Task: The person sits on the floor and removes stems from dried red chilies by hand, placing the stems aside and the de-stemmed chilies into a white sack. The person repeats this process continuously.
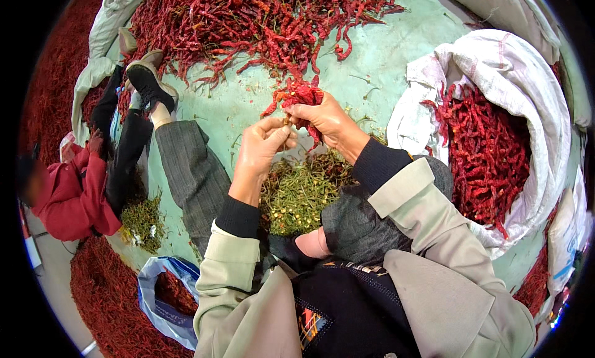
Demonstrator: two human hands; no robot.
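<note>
My right hand (327,118) is closed around a bunch of dried red chilli peppers (302,94), some jutting out above and below the fingers. Just left of it, my left hand (269,139) pinches a chilli stem (287,121) between thumb and fingertips, close to the bunch. A large heap of dried red chillies (260,28) lies on the pale green sheet (218,107) beyond both hands. Beneath the hands, between my legs, sits a pile of green and brown chilli stems (297,190).
To the right stands a white woven sack (544,93), rolled open, holding red chillies (488,158). A co-worker in a red top (69,195) sits at left beside another stem pile (144,221). A blue and white bag (162,307) with chillies is at lower left.
</note>
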